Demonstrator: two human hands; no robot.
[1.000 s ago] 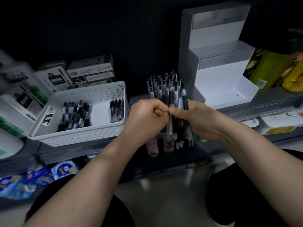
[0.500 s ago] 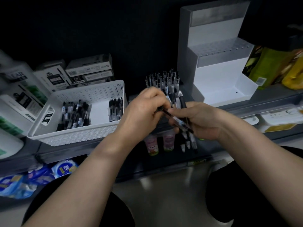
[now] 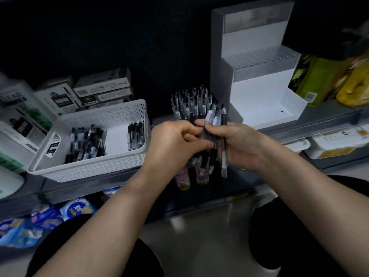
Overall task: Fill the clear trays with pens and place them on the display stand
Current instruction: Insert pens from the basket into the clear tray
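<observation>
My right hand (image 3: pixel 239 145) grips a bundle of several black and clear pens (image 3: pixel 216 120), held roughly upright in front of the shelf. My left hand (image 3: pixel 175 144) pinches one pen of that bundle near its middle. Just behind the hands stands a clear tray full of upright pens (image 3: pixel 189 100); the tray's body is mostly hidden by my hands. The white and grey stepped display stand (image 3: pixel 257 92) stands on the shelf to the right, and its perforated step carries nothing. A white perforated basket (image 3: pixel 111 114) to the left holds loose pens (image 3: pixel 85 142) in two piles.
Pen boxes (image 3: pixel 99 90) are stacked behind the basket, with larger white packages (image 3: pixel 18 120) at far left. Green and yellow packets (image 3: pixel 327 80) sit right of the stand. Small pink-labelled bottles (image 3: pixel 182 179) stand under the hands. Blue packs (image 3: pixel 30 224) lie on the lower shelf.
The pen that lay slanted across my hands half a second ago is upright again in the bundle. Both hands stayed in front of the filled tray, shifting slightly.
</observation>
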